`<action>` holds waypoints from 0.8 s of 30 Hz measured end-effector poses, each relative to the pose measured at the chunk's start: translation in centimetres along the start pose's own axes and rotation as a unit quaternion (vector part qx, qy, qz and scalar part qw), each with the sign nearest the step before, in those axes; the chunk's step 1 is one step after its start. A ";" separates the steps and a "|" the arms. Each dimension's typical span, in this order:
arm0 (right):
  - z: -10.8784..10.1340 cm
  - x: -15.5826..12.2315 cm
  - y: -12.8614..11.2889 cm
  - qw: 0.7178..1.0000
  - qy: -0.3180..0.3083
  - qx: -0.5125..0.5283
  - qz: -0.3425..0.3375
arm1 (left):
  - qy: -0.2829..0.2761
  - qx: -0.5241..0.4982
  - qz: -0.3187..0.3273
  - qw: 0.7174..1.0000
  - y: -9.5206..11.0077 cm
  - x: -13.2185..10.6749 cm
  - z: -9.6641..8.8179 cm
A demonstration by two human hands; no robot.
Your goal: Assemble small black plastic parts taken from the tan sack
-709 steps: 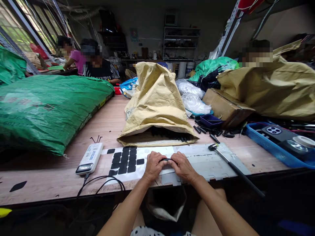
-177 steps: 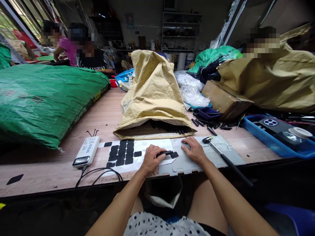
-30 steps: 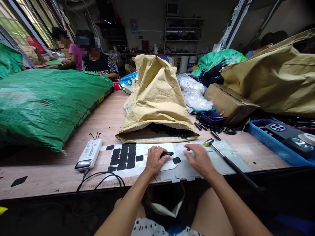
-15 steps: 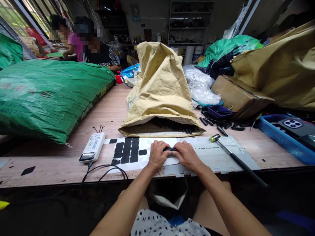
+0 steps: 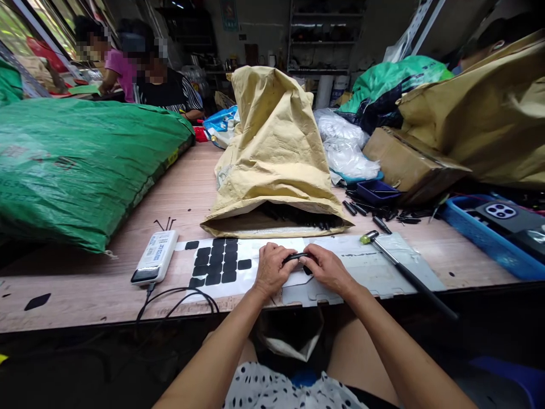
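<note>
My left hand [image 5: 271, 269] and my right hand [image 5: 326, 268] meet at the table's front edge, both pinched on a short black rod-shaped part [image 5: 294, 257]. They rest over a white backing sheet [image 5: 249, 267] that carries several black adhesive pads [image 5: 217, 264], and over a grey metal plate [image 5: 361, 272]. Behind my hands a tan paper sack [image 5: 275, 153] lies open, with several black rod parts [image 5: 298, 218] showing in its mouth.
A small hammer [image 5: 404, 272] lies right of my hands. A white power bank [image 5: 155, 264] with a black cable sits left. A large green sack [image 5: 85, 165] fills the left side. A cardboard box [image 5: 409, 165], loose black parts and a blue tray [image 5: 489, 238] lie right. Two people sit far left.
One second ago my right hand hovered apart to the right beside a loose black pad. It has come back to the left hand and both now grip the black part.
</note>
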State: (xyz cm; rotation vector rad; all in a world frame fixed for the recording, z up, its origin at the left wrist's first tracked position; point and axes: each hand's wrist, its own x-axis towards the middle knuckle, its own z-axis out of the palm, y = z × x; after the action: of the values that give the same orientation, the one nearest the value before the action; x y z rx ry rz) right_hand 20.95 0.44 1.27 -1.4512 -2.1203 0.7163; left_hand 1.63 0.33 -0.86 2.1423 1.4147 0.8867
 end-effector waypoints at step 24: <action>0.3 0.3 0.1 0.999 -0.010 0.010 -0.052 | 0.000 0.018 -0.007 1.000 0.0 -0.2 -0.1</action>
State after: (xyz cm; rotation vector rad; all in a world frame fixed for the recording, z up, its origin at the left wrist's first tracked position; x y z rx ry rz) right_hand 20.73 0.67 1.06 -1.3178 -2.1793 0.7138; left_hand 1.48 0.19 -0.84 2.1557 1.4543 0.8621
